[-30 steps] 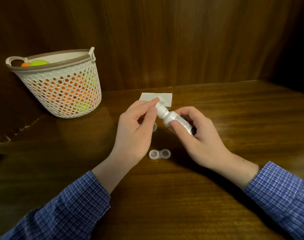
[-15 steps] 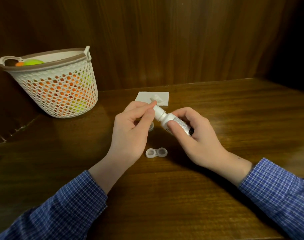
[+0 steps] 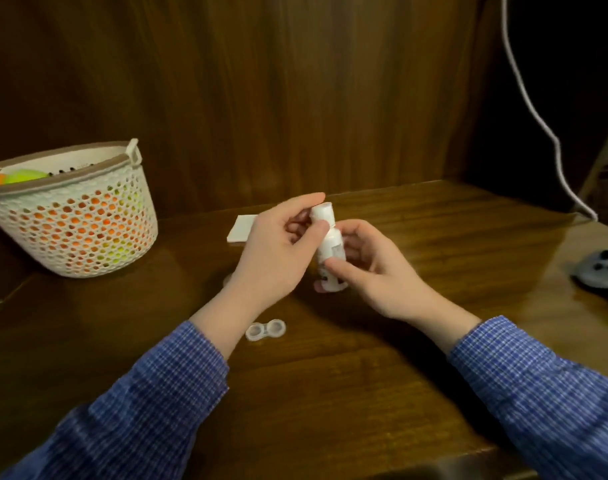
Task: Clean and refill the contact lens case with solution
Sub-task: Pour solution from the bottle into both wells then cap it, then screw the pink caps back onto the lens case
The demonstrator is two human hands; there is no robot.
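Note:
A small white solution bottle (image 3: 331,252) is held upright above the wooden table (image 3: 330,393). My right hand (image 3: 375,271) grips its body from the right. My left hand (image 3: 278,251) pinches the white cap (image 3: 322,212) at the top between thumb and forefinger. The clear contact lens case (image 3: 265,330), with both wells open, lies on the table below my left wrist. A white tissue (image 3: 241,228) lies flat behind my left hand, partly hidden by it.
A cream perforated basket (image 3: 70,216) with orange and green items stands at the left. A grey controller (image 3: 600,268) lies at the right edge. A white cable (image 3: 537,109) hangs at the upper right. A dark wood panel backs the table.
The bottle has been raised from tilted to upright, and both hands lifted away from the table. The view has pulled back, showing the cable and controller at the right.

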